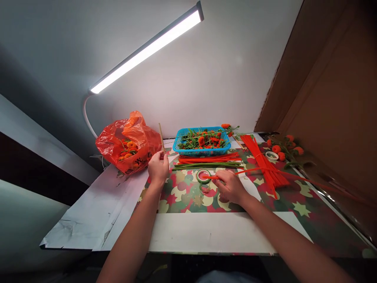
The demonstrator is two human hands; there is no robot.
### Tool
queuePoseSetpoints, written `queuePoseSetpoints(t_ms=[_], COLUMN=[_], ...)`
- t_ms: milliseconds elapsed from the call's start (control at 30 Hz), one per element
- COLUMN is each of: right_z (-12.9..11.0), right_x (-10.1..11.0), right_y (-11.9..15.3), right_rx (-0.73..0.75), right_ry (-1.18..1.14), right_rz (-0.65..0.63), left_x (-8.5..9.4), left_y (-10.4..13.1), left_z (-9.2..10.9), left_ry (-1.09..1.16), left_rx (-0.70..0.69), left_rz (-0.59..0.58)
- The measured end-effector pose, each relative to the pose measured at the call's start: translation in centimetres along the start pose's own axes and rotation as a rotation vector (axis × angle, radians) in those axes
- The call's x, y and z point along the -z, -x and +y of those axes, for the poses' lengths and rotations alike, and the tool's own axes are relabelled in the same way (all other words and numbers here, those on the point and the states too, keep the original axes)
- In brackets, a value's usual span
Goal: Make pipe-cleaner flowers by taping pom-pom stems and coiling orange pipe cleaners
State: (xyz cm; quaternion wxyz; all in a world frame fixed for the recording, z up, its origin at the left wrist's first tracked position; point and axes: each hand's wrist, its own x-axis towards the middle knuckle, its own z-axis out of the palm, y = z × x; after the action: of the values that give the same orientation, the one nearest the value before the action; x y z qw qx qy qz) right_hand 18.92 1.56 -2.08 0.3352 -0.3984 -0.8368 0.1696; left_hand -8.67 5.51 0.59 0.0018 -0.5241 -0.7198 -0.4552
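At the blue basket's (202, 152) eight o'clock, the left hand (159, 168) pinches a thin stick (161, 137); at its five o'clock, the right hand (231, 186) grips an orange strip (212, 177).

The orange strip (250, 170) blurs toward the right, and the bottom edge cuts off both forearms (129, 236).

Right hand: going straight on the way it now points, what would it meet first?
Probably the roll of tape, just left of the right hand in the picture; depth is unclear, so it might pass above.
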Motion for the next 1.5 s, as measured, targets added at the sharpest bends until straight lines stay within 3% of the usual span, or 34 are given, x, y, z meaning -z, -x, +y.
queuePoseSetpoints(t_ms=[167,467,833,1233,1500], right_z=[0.0,0.2,0.2,0.0,0.0], right_x=[0.0,0.0,-0.1,0.1,0.1], right_y=[0.0,0.0,0.0,0.0,0.0], right_rx=[-0.002,-0.008,-0.005,-0.015,-0.014], right_ry=[0.004,0.025,0.032,0.025,0.020], right_rz=[-0.010,-0.031,-0.040,-0.053,-0.064], left_x=[1.2,1.3,0.5,1.1,0.9], left_y=[-1.0,-1.9,-1.9,-1.3,-1.6], left_z=[-1.1,-2.3,-3.3,-1.9,-2.4], left_ry=[-0.256,-0.069,-0.062,-0.270,-0.192], left_rx=[0.096,0.029,-0.071,-0.050,-0.080], left_rz=[-0.185,-0.285,-0.327,-0.355,-0.385])
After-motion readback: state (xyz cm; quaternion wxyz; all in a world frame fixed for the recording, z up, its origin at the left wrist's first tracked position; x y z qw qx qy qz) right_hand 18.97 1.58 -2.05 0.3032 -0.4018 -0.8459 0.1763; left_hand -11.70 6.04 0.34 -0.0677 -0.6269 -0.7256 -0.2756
